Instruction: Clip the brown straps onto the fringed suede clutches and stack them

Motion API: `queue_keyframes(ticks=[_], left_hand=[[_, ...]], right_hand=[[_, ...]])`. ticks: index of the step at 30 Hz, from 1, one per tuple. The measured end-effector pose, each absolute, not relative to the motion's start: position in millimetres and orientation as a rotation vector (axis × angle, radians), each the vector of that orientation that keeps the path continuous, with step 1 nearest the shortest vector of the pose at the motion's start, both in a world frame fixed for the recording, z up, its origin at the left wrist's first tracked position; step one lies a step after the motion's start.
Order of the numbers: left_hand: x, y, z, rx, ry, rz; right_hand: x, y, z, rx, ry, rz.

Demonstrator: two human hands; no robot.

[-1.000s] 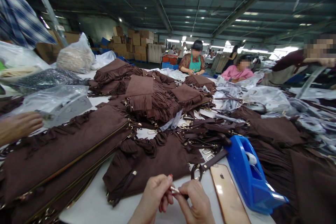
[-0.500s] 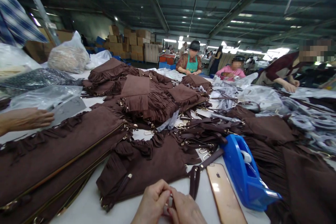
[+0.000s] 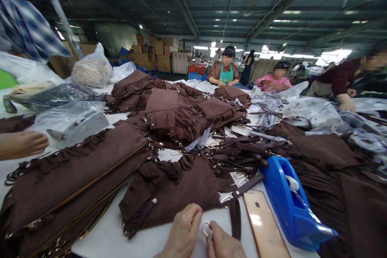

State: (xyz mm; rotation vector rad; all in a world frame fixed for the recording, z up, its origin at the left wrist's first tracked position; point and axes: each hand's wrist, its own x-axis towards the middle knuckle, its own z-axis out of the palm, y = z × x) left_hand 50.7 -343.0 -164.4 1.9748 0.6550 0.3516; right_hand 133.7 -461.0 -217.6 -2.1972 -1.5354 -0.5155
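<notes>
At the front edge of the table my left hand [image 3: 183,231] has its thumb and fingers pressed together; whatever they pinch, if anything, is hidden. Just to its right, my right hand [image 3: 225,242] pinches a small metal hook [image 3: 205,227], whose curved end sticks up toward the left hand. Behind both hands a dark brown fringed suede bag [image 3: 181,193] lies flat. A brown strap [image 3: 235,217] with a metal clasp hangs from its right end beside my right hand.
A gold phone [image 3: 266,221] and a blue tape dispenser [image 3: 293,205] lie to the right. More brown fringed bags [image 3: 90,165] are heaped around. Another person's hand [image 3: 24,145] reaches in at left near plastic bags [image 3: 72,117]. Several co-workers sit or stand across the table.
My hands have drawn slightly apart, and the metal hook now shows in the right one. The other person's hand at left has pulled back. The whole view has shifted a little.
</notes>
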Motion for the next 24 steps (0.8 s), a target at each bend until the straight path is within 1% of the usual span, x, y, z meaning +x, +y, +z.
queue_keyframes(ticks=[2, 4, 6, 9, 12, 18, 21, 24], left_hand=[[57.0, -341.1, -166.5, 2.314, 0.595, 0.471], [67.7, -339.4, -171.6, 2.587, 0.534, 0.477], [81.0, -338.4, -177.8, 2.771, 0.486, 0.407], [100.6, -338.5, -182.0, 2.878, 0.404, 0.252], [115.3, -339.2, -173.9, 2.849, 0.367, 0.178], [116.9, -321.4, -137.0, 2.604, 0.458, 0.163], [103.8, -309.1, -129.4, 2.404, 0.484, 0.163], [90.4, -306.4, -133.9, 2.245, 0.449, 0.149]], right_hand=[[139.2, -464.5, -216.4, -2.211, -1.484, -0.562], [143.9, -468.9, -215.3, -2.228, -1.425, -0.59], [147.2, -474.3, -214.0, -2.265, -1.348, -0.609], [149.6, -483.4, -210.3, -2.348, -1.215, -0.613], [150.0, -490.2, -204.0, -2.424, -1.158, -0.577], [152.8, -483.9, -181.9, -2.491, -1.113, -0.472], [158.3, -470.6, -169.5, -2.477, -1.099, -0.315], [163.8, -454.3, -160.8, -2.527, -1.096, -0.083]])
